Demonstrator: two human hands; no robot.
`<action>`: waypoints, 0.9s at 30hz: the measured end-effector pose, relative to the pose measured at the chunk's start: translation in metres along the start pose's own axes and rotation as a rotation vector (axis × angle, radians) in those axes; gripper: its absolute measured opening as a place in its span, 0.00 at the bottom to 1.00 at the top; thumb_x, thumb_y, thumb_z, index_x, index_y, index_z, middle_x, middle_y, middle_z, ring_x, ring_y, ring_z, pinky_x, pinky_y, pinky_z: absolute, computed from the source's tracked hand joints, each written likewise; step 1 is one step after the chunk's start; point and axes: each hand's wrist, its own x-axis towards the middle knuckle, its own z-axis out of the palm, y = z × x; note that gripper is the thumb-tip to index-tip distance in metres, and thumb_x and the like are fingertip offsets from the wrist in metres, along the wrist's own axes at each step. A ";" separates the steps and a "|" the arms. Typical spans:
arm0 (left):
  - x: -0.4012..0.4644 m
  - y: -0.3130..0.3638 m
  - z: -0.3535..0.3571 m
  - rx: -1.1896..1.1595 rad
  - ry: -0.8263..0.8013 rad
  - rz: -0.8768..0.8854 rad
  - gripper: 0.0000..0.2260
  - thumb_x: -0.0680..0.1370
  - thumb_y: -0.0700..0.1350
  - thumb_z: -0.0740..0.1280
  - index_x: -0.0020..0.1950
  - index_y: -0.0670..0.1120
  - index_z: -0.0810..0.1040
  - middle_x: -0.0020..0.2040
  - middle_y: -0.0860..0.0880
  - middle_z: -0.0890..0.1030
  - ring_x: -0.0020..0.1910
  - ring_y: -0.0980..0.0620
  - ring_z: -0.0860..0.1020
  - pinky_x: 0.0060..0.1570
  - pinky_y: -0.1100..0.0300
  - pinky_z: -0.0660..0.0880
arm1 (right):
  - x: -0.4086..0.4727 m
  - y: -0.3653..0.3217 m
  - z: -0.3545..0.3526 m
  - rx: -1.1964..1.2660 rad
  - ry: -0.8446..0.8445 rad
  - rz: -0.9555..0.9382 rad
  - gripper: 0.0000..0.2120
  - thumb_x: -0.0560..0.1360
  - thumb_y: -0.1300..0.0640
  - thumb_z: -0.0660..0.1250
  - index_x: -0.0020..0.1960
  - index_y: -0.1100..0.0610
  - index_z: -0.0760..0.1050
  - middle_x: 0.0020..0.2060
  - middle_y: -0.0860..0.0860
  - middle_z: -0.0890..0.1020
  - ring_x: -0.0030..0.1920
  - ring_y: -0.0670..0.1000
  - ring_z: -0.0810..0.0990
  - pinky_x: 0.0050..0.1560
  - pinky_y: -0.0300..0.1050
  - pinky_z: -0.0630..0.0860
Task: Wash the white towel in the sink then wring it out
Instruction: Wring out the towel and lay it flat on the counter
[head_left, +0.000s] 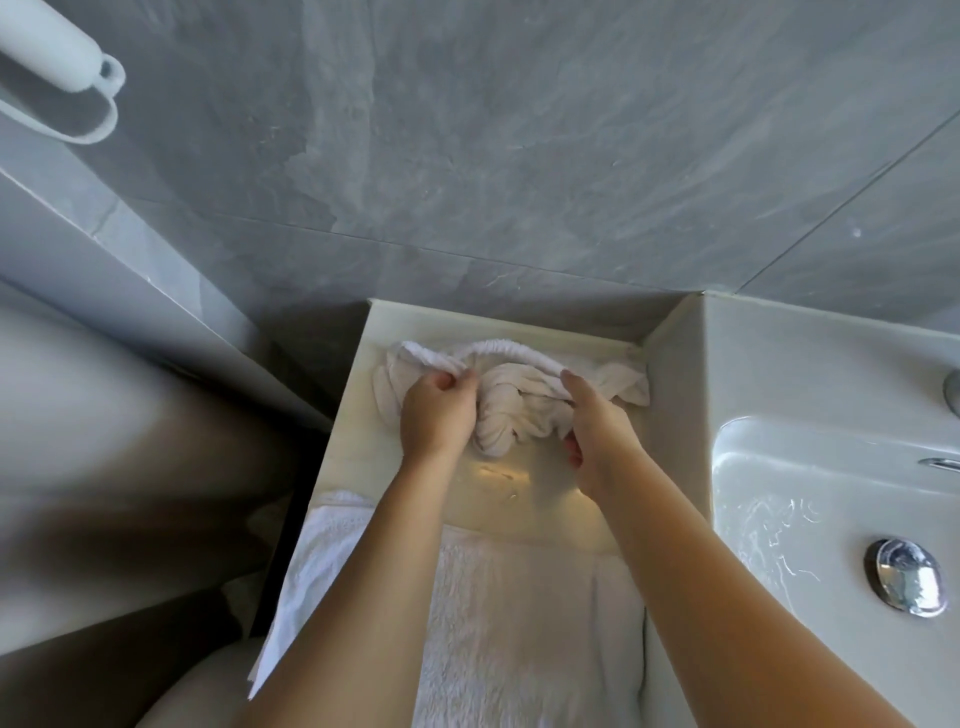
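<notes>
Gripping the white towel (511, 400) w/ both hands on a pale counter ledge (358, 452) left of the sink (810, 467), not in the basin. Towel is twisted/bunched into a rope-like wad, lying against the back of the ledge near the grey tile wall (467, 156). Left hand (439, 415) has fingers curled, pinching a fold at the towel's left end; fabric runs up over the fingertips and arcs to the right. Right hand (597, 431) is wrapped on the towel's right part, fingers (571, 382) on top of the cloth, thumb side low near the wad's bottom edge; rest of grip hidden by the hand itself. Loose corner of towel sticks out right of the right hand, touching the sink's outer wall. Wet sheen on ledge just in front of the wad. Sink basin wet, chrome drain plug (906, 577) at right. Second fluffy white cloth (498, 623) lies nearer the person, under the forearms.
</notes>
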 end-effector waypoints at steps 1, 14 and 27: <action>0.000 0.004 0.004 -0.002 0.018 -0.009 0.17 0.81 0.55 0.63 0.38 0.46 0.77 0.35 0.51 0.78 0.37 0.51 0.77 0.37 0.57 0.70 | 0.007 -0.001 0.003 -0.049 0.023 -0.023 0.21 0.77 0.42 0.65 0.60 0.58 0.75 0.37 0.50 0.75 0.38 0.50 0.73 0.40 0.44 0.71; 0.012 0.018 0.000 -0.318 0.077 0.108 0.06 0.80 0.43 0.59 0.53 0.44 0.75 0.47 0.43 0.81 0.44 0.45 0.81 0.43 0.50 0.78 | 0.017 -0.018 0.001 -0.150 0.268 -0.213 0.12 0.82 0.56 0.59 0.57 0.64 0.73 0.47 0.55 0.78 0.45 0.54 0.76 0.46 0.47 0.73; 0.002 0.022 -0.015 -0.157 -0.056 0.321 0.06 0.84 0.51 0.60 0.59 0.52 0.71 0.56 0.52 0.78 0.54 0.56 0.78 0.51 0.59 0.76 | 0.010 -0.027 -0.001 0.035 0.040 -0.242 0.15 0.84 0.46 0.53 0.57 0.55 0.72 0.43 0.58 0.85 0.39 0.56 0.85 0.45 0.56 0.84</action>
